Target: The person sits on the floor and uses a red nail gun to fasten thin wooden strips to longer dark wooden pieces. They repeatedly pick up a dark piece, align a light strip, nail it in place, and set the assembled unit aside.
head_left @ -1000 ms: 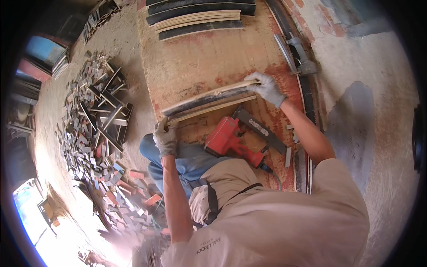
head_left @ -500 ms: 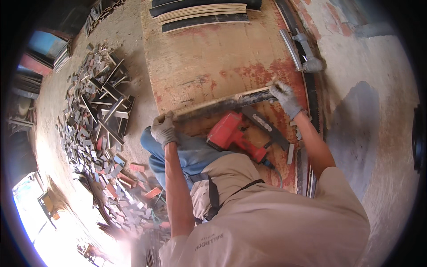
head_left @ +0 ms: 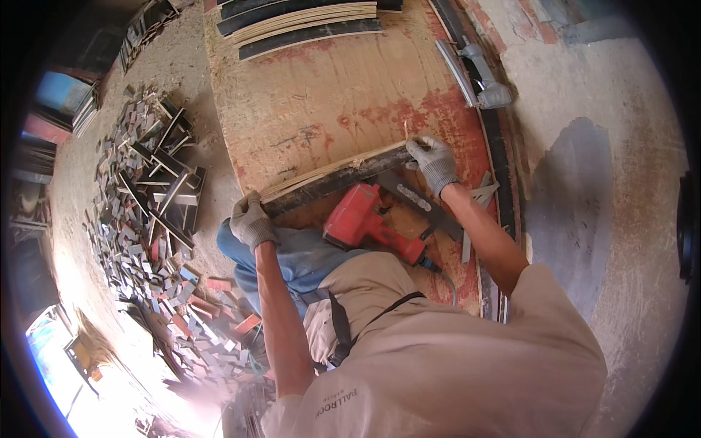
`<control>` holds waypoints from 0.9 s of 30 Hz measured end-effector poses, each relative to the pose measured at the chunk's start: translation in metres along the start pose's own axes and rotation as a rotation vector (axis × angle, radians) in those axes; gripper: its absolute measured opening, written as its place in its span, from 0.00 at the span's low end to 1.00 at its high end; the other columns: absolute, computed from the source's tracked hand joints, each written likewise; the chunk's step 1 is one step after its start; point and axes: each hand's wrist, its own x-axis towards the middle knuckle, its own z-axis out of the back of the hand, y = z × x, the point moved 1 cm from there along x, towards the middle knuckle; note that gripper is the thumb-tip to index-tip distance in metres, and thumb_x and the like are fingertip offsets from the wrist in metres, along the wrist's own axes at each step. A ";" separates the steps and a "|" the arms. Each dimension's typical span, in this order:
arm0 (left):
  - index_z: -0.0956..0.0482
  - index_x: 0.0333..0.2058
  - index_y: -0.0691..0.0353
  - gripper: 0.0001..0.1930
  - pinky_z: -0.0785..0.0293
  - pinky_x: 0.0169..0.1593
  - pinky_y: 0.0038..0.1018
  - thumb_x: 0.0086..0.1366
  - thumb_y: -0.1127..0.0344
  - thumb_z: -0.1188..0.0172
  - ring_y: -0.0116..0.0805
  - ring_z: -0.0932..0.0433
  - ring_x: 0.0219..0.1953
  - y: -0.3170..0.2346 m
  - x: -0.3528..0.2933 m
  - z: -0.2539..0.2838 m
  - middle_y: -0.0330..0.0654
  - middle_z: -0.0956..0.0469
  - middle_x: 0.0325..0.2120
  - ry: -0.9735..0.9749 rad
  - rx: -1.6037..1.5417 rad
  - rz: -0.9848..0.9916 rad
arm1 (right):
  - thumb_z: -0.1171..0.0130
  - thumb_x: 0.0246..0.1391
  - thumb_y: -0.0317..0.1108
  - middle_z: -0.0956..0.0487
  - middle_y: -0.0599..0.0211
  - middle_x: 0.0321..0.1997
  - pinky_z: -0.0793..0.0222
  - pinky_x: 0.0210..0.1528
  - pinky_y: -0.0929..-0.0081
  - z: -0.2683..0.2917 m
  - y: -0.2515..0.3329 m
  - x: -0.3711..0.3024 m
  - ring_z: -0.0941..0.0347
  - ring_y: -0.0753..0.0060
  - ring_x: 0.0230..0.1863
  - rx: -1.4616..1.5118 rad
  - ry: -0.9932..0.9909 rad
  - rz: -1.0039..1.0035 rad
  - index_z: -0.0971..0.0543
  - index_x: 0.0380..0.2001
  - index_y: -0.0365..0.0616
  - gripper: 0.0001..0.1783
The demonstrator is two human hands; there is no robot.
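- Left hand, gloved, clenched around the 8 o'clock end of the strip bundle.
- Right hand grasps its 2 o'clock end.
- Bundle lies across the plywood board.
- Red nail gun just beside, at 6 o'clock.

**A rough woodworking shop with a scrap-strewn floor**

A worn plywood worktable, stained red in patches, fills the middle. A red nail gun lies on its near edge, and a grey power tool sits at the far right. Stacked long wooden strips rest at the far end. To the left, a heap of offcuts covers the dusty concrete floor.
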 end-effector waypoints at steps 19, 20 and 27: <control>0.11 0.42 0.68 0.14 0.23 0.41 0.25 0.64 0.63 0.29 0.27 0.19 0.33 -0.020 -0.009 0.015 0.42 0.13 0.29 0.098 0.180 0.032 | 0.33 0.63 0.30 0.16 0.71 0.35 0.15 0.29 0.76 -0.026 -0.015 -0.006 0.20 0.80 0.32 0.167 -0.086 0.034 0.15 0.41 0.38 0.07; 0.11 0.43 0.68 0.14 0.22 0.42 0.25 0.64 0.63 0.29 0.27 0.19 0.34 -0.018 -0.010 0.017 0.42 0.13 0.30 0.112 0.173 0.000 | 0.32 0.63 0.29 0.16 0.71 0.35 0.14 0.29 0.75 -0.029 -0.016 -0.007 0.20 0.80 0.31 0.163 -0.076 0.043 0.15 0.41 0.38 0.07; 0.13 0.47 0.69 0.15 0.21 0.46 0.25 0.64 0.68 0.29 0.28 0.18 0.37 -0.014 -0.012 0.022 0.44 0.12 0.35 0.141 0.030 -0.025 | 0.37 0.66 0.28 0.16 0.71 0.35 0.16 0.31 0.76 -0.026 -0.030 -0.004 0.21 0.80 0.30 0.123 -0.064 0.082 0.16 0.43 0.36 0.07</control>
